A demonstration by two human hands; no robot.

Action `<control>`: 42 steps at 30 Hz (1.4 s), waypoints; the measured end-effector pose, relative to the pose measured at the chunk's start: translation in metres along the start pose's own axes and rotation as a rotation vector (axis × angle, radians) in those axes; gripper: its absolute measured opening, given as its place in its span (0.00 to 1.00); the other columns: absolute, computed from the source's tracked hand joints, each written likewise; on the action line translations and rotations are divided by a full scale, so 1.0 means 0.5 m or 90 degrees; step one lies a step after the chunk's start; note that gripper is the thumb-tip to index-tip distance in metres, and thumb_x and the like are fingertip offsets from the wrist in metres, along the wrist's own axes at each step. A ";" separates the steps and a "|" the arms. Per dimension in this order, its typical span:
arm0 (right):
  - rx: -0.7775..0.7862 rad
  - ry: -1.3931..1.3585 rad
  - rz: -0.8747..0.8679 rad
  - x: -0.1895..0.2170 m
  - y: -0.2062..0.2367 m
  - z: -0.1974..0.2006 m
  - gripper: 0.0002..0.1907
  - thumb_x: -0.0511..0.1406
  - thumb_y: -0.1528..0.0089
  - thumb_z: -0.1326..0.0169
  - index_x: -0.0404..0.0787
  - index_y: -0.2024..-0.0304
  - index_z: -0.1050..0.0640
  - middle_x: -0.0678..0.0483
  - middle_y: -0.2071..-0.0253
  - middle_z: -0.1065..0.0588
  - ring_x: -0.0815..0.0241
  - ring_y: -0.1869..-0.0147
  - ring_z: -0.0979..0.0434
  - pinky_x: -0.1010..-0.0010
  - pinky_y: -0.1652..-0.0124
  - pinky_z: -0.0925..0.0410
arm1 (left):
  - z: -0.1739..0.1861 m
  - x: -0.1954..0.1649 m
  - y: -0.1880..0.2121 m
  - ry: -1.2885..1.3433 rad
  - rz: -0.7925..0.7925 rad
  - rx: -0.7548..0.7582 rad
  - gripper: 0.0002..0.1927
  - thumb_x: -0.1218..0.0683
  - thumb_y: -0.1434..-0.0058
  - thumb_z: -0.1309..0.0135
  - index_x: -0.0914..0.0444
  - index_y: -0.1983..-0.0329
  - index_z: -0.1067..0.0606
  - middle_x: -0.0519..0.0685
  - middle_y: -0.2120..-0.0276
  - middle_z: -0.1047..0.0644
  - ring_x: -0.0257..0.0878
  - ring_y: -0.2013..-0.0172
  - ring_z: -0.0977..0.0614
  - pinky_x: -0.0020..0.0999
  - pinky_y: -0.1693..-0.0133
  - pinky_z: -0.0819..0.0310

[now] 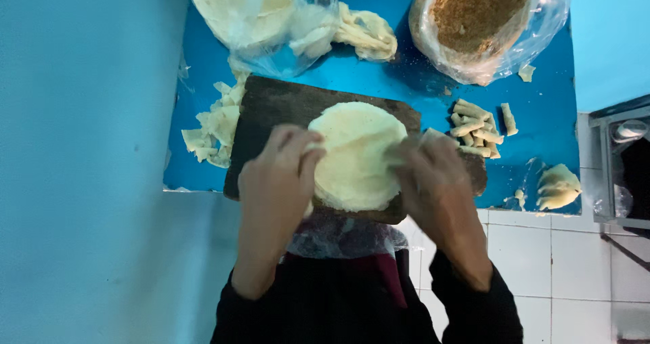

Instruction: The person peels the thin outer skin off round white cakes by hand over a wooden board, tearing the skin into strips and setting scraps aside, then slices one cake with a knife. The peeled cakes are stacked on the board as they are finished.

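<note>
Pale round wrapper lying flat on the dark board, centre of the blue counter. Left hand and right hand pinch its opposite edges, fingers curled, palms down, forearms converging from below. A light, even pull on both sides probably avoids tearing (the sheet looks thin). Rolled sticks lie just right of the board.

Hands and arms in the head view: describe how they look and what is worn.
Both the left hand and the right hand are bare, with no gloves, rings or watch visible. Dark, near-black long sleeves end at the lower forearms, leaving the wrists uncovered.
</note>
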State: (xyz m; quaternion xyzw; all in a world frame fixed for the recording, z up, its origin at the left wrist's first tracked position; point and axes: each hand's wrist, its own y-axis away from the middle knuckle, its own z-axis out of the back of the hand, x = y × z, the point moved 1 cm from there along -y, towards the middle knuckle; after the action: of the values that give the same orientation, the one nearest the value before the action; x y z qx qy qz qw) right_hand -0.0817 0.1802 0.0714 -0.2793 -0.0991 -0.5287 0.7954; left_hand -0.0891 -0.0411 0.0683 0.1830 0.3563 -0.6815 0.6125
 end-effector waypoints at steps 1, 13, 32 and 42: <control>0.052 -0.037 0.023 0.002 0.014 0.003 0.14 0.28 0.42 0.40 0.41 0.54 0.21 0.49 0.53 0.25 0.46 0.46 0.28 0.57 0.49 0.32 | 0.010 -0.007 0.020 -0.005 0.009 0.042 0.06 0.53 0.36 0.41 0.56 0.58 0.20 0.45 0.58 0.21 0.49 0.66 0.16 0.43 0.66 0.22; 0.099 -0.081 -0.011 0.006 0.049 -0.016 0.09 0.30 0.43 0.38 0.42 0.60 0.18 0.52 0.58 0.23 0.50 0.51 0.25 0.61 0.53 0.29 | -0.011 -0.015 0.078 -0.046 -0.054 0.166 0.04 0.53 0.39 0.40 0.57 0.64 0.22 0.43 0.57 0.25 0.44 0.73 0.16 0.39 0.74 0.24; -0.062 -0.108 -0.084 -0.055 -0.057 -0.042 0.10 0.30 0.40 0.35 0.36 0.60 0.23 0.47 0.62 0.26 0.54 0.61 0.25 0.64 0.61 0.30 | -0.052 -0.035 0.079 -0.050 -0.130 0.158 0.05 0.56 0.40 0.41 0.57 0.61 0.22 0.44 0.59 0.24 0.45 0.71 0.16 0.42 0.72 0.22; -0.035 -0.080 -0.106 -0.054 -0.063 -0.038 0.10 0.29 0.35 0.41 0.36 0.52 0.26 0.43 0.54 0.23 0.44 0.54 0.21 0.58 0.58 0.29 | -0.057 -0.031 0.079 -0.037 -0.138 0.215 0.02 0.57 0.38 0.44 0.60 0.64 0.25 0.48 0.62 0.26 0.45 0.72 0.16 0.40 0.73 0.23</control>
State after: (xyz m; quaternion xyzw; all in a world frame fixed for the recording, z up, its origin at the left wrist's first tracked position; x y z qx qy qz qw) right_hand -0.1237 0.1818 0.0540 -0.3244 -0.1570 -0.5772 0.7328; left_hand -0.0534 -0.0100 0.0491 0.2237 0.2365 -0.7987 0.5060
